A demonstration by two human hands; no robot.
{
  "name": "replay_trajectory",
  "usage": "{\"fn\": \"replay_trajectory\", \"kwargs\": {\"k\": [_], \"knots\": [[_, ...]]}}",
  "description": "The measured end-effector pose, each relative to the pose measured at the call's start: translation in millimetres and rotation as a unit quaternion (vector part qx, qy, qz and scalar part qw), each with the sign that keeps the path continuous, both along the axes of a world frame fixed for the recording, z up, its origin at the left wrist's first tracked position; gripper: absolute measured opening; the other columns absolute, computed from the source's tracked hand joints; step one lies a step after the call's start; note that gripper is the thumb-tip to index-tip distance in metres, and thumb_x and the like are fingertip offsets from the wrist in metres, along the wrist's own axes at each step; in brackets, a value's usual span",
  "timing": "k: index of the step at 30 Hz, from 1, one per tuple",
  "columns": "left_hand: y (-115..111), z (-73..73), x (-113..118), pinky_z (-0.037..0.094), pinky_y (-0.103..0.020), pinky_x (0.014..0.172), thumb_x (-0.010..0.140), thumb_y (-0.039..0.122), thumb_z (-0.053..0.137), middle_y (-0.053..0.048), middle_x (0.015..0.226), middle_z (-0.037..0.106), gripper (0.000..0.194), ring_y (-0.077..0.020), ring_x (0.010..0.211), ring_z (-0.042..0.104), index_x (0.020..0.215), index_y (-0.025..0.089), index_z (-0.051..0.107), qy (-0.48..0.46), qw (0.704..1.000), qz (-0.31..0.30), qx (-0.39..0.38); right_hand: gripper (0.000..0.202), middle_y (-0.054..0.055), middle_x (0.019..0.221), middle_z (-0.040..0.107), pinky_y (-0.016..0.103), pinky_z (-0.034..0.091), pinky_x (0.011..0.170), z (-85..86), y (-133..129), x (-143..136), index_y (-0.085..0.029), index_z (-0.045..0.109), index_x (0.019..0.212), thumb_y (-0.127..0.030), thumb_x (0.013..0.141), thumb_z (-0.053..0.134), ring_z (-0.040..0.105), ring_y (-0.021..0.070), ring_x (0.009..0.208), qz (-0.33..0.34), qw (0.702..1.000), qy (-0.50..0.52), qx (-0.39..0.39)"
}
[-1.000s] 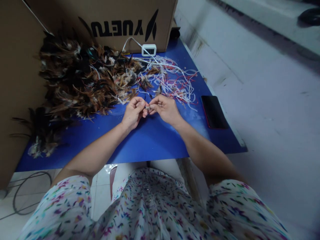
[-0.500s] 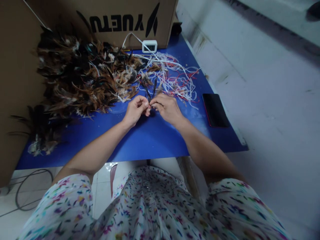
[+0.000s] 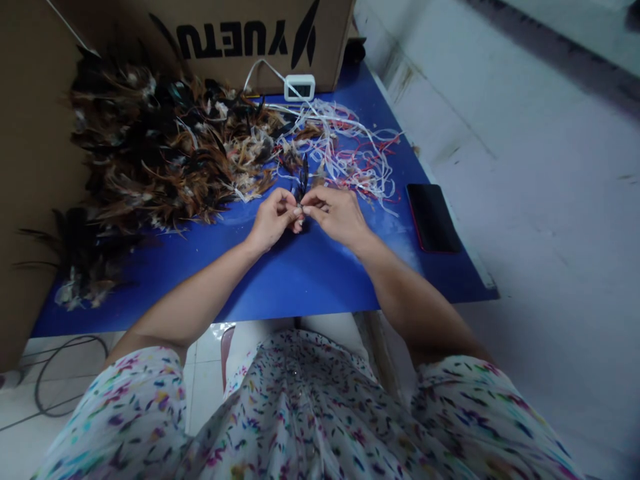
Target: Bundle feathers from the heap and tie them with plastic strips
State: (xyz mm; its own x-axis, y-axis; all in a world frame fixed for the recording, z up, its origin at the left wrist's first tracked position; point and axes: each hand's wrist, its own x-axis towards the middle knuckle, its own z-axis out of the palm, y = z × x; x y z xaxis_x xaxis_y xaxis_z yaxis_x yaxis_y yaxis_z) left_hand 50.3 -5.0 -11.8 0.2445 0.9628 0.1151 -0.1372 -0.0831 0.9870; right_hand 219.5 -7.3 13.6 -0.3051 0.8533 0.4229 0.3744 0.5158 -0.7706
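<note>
The grip: the left hand is clamped on the base of an upright dark feather; the right hand has its fingertips together at that same spot, and what they pinch I cannot tell. Both are near the middle of the bench, well back from its near edge. A big feather pile fills the far left; tangled ribbons lie towards the far right corner, a phone by the right edge. It looks like close fingertip work at the base; the next move calls for a steady left pinch and small right-hand motions.
</note>
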Motion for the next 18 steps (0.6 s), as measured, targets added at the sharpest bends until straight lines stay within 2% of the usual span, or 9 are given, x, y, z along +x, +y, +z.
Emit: {"fn": "replay_trajectory", "kwargs": {"k": [3,12,18], "knots": [[-0.3,-0.5,-0.2,0.051,-0.021,0.048,0.072,0.048,0.084,0.006,0.061,0.066,0.049,-0.0090,0.046,0.062,0.082,0.021,0.044,0.007,1.000,-0.002,-0.001,0.009,0.000,0.079,0.072,0.028,0.051,0.068,0.1,0.2,1.2,-0.020,0.066,0.083,-0.014,0.081,0.060,0.063,0.0136,0.070,0.009,1.000,-0.007,-0.002],[0.2,-4.3,-0.9,0.053,-0.024,0.049,0.065,0.056,0.085,0.003,0.062,0.066,0.052,-0.0111,0.049,0.063,0.081,0.019,0.053,0.007,1.000,-0.009,0.003,0.012,-0.002,0.075,0.064,0.027,0.048,0.067,0.2,1.5,3.8,-0.022,0.059,0.085,-0.011,0.078,0.059,0.059,0.0131,0.070,-0.002,1.000,-0.017,0.017],[-0.5,-3.9,-1.8,0.054,-0.023,0.051,0.071,0.046,0.085,0.001,0.060,0.067,0.043,-0.0111,0.050,0.065,0.081,0.016,0.057,0.010,1.000,-0.015,-0.009,0.011,-0.002,0.076,0.063,0.028,0.047,0.068,1.6,-0.5,4.7,-0.023,0.054,0.086,-0.014,0.082,0.060,0.058,0.0141,0.070,-0.005,0.998,-0.042,0.039]]}}
